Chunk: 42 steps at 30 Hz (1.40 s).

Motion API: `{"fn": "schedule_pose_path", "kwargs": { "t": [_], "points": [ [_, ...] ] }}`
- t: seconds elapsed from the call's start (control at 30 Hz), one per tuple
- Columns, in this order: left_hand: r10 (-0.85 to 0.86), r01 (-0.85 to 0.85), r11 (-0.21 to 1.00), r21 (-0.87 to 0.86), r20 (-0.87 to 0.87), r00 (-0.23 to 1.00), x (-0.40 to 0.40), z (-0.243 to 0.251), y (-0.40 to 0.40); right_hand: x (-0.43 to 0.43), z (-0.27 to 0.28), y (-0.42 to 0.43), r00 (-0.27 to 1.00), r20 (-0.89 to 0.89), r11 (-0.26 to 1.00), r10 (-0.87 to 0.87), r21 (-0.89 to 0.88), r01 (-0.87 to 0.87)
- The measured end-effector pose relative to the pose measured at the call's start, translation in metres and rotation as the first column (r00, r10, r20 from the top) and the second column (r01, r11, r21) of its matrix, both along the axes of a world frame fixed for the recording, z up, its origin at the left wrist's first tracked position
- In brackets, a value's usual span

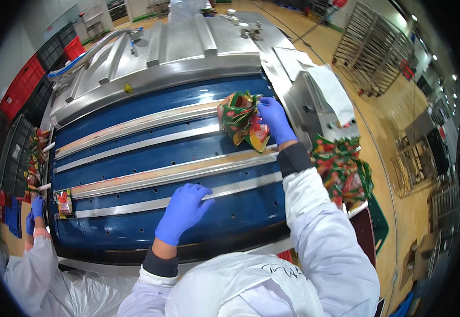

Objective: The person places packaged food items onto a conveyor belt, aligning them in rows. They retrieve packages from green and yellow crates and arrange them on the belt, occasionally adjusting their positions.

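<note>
My right hand [276, 120], in a blue glove, grips the right edge of a bunch of green, red and yellow printed plastic packets [237, 117] over the right end of the belt. Its fingertips are partly hidden by the packets. My left hand [185, 212], also gloved in blue, hovers over the near part of the blue conveyor belt [210, 146] with its fingers apart and nothing in them. Metal sealing bars [150, 174] run across the belt. One single packet [64, 203] lies at the belt's left end.
A ribbed steel machine cover [166, 51] spans the far side. More packets [342, 170] are heaped to the right of my arm. At the left, a co-worker's gloved hands [36, 210] are beside a dark crate [16, 158] and further packets [36, 158]. A wheeled rack [372, 51] stands at far right.
</note>
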<state>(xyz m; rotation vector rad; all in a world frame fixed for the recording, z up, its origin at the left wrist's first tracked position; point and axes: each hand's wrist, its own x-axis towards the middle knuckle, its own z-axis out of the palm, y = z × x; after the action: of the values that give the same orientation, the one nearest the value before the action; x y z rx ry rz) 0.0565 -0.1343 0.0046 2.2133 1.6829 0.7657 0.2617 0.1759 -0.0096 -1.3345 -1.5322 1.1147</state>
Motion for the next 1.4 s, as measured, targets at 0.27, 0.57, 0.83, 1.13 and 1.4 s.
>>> {"fn": "schedule_pose_path", "kwargs": {
  "t": [0.27, 0.57, 0.83, 1.13, 1.4],
  "points": [
    [0.07, -0.071, 0.979, -0.189, -0.015, 0.997, -0.024, -0.046, 0.018, -0.047, -0.042, -0.056, 0.629, 0.775, 0.94, -0.063, 0.258, -0.224],
    [0.166, -0.136, 0.985, -0.105, 0.367, 0.915, 0.035, -0.067, 0.138, -0.017, 0.002, -0.043, 0.511, 0.825, 0.818, -0.241, 0.456, -0.351],
    [0.266, -0.08, 0.962, -0.263, 0.818, 0.509, 0.054, -0.066, 0.116, 0.001, 0.047, -0.132, 0.913, 0.304, 0.718, 0.273, 0.567, -0.404],
    [0.221, 0.028, 0.972, -0.235, 0.943, 0.25, 0.053, -0.056, 0.077, 0.057, -0.046, -0.16, 0.757, -0.544, 0.852, 0.362, -0.137, -0.506],
    [0.255, -0.046, 0.963, -0.264, 0.851, 0.459, 0.042, -0.122, 0.074, 0.06, -0.093, -0.161, 0.871, -0.317, 0.865, 0.375, -0.218, -0.452]
  ]
}}
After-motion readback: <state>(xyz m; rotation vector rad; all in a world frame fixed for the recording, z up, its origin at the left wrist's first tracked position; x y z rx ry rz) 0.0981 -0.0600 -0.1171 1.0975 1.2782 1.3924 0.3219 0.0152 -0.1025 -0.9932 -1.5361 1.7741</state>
